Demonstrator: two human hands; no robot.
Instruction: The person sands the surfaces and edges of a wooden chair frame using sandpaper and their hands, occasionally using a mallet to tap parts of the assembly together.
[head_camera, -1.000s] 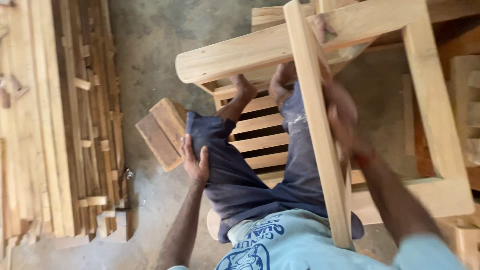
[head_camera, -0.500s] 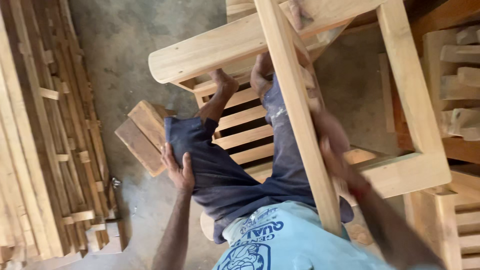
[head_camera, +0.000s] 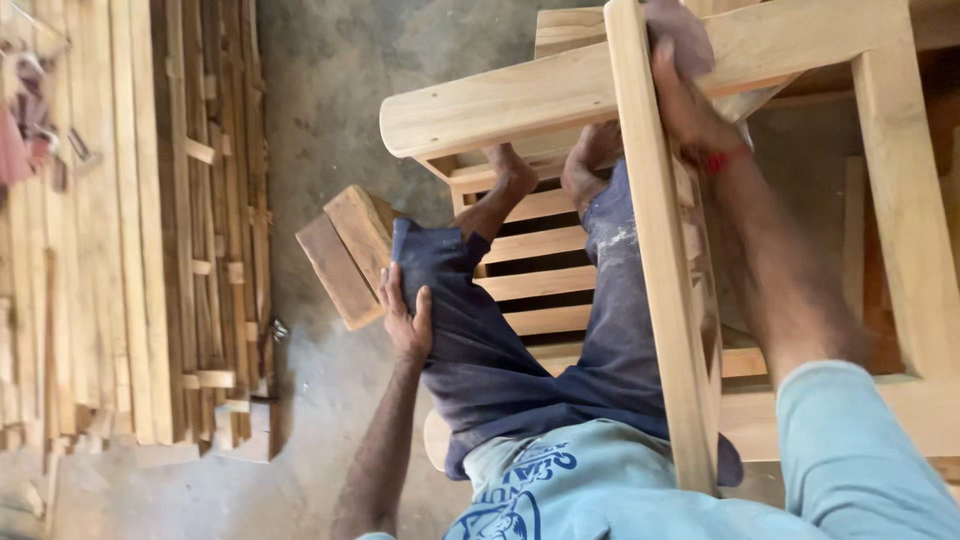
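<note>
On wooden chair frame (head_camera: 650, 260), right hand (head_camera: 690, 95) pressing sandpaper (head_camera: 680, 35)

The left hand (head_camera: 407, 318) lies flat on the left leg, near the knee, with the fingers spread a little and pointing away. The left arm is stretched out and almost straight. The right arm reaches far out, up and away from the body. The right hand (head_camera: 685, 90) is at the far end, bent down at the wrist and pressing, fingers curled. A red band sits on the right wrist.
</note>
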